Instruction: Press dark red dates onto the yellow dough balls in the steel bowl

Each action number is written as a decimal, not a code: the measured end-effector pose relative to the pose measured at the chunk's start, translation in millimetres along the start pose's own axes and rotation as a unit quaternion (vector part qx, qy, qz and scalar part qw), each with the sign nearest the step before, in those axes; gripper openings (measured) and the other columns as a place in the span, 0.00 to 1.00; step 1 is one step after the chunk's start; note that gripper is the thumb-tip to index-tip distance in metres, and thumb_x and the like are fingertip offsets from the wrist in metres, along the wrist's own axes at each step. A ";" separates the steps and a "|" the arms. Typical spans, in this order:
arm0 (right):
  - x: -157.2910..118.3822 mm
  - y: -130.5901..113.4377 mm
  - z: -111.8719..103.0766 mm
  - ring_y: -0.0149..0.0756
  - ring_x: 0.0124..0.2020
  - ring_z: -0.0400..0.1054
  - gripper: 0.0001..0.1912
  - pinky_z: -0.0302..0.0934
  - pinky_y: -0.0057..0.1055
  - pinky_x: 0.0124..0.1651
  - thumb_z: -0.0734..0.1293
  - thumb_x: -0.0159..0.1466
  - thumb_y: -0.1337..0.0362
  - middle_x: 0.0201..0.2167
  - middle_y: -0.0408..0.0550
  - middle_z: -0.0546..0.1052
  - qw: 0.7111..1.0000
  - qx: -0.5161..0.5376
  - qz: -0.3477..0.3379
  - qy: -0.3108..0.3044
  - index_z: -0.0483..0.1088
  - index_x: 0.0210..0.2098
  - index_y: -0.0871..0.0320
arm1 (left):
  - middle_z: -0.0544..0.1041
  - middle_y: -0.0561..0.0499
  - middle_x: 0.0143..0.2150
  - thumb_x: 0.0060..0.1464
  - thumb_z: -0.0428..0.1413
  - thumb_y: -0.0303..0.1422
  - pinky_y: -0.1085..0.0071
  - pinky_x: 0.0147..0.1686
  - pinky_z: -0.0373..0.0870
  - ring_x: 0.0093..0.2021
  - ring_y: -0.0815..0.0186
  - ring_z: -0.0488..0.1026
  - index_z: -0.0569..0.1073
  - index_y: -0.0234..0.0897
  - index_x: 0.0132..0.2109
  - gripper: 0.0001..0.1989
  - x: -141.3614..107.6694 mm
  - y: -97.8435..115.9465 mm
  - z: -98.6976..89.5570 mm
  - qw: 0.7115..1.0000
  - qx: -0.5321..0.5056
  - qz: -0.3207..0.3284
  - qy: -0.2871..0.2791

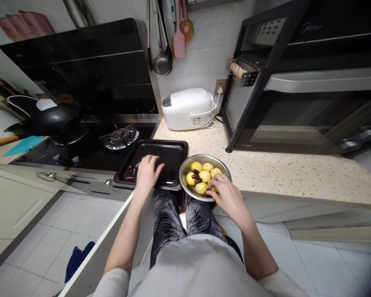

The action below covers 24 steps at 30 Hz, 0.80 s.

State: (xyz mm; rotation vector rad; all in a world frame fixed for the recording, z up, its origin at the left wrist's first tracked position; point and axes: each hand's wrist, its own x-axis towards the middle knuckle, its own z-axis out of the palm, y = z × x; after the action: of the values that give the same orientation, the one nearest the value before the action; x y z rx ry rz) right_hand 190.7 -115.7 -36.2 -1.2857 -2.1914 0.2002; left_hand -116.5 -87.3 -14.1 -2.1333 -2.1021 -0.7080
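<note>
- Head view: my left hand point(148, 173) hangs over the black tray point(170, 153), thumb and forefinger apart with nothing seen between them; its underside is hidden from me.
- My right hand point(228, 193) reaches over the near right rim of the metal bowl point(185, 185), fingers curved around one of the round yellow pieces point(204, 176); I cannot tell whether they press on it or only rest there.
- As I judge it, I am partway through: several dark red pieces point(131, 178) lie at the left side of the tray, just beside my left hand, while three dark oval pieces point(195, 176) lie among the yellow ones in the bowl.
- Every yellow piece I can see is in the bowl, and most of the tray is bare, so I judge plenty is left to handle.
- Bowl and tray sit side by side at the front of the table point(275, 171).
- "Midea" reads faintly on the upper black appliance point(327, 45) to my right.
- Small marks on the oven point(293, 119) below it and the label on the white cooker point(185, 103) are too small to read.
</note>
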 end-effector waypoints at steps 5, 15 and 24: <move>5.6 2.3 -4.1 0.42 0.40 0.72 0.06 0.63 0.36 0.39 0.68 0.66 0.70 0.37 0.45 0.76 0.998 0.046 0.032 -0.005 0.70 0.35 0.53 | 0.70 0.43 0.64 0.62 0.62 0.48 0.56 0.63 0.68 0.64 0.52 0.69 0.66 0.45 0.66 0.30 -0.7 67.5 14.0 0.939 -0.182 0.259 -0.134; 13.3 2.4 9.1 0.44 0.39 0.73 0.04 0.61 0.39 0.44 0.64 0.67 0.69 0.37 0.46 0.79 0.992 0.099 0.058 0.044 0.69 0.36 0.53 | 0.71 0.43 0.52 0.57 0.68 0.38 0.57 0.51 0.74 0.52 0.53 0.72 0.71 0.39 0.53 0.21 11.4 93.8 28.8 0.934 -0.068 0.296 -0.189; 5.7 5.3 12.1 0.46 0.41 0.73 0.04 0.60 0.41 0.45 0.64 0.68 0.66 0.38 0.48 0.80 0.993 0.085 0.054 0.061 0.70 0.37 0.53 | 0.70 0.45 0.48 0.59 0.63 0.28 0.60 0.50 0.74 0.48 0.57 0.73 0.70 0.38 0.46 0.11 13.3 84.0 29.9 0.911 -0.211 0.276 -0.223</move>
State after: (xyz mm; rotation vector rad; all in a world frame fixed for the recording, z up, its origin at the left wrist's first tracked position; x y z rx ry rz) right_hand 185.9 -106.3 -45.9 -1.2871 -1.9601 0.3339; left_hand -28.1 -69.7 -13.4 -3.1882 -1.4131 -0.6901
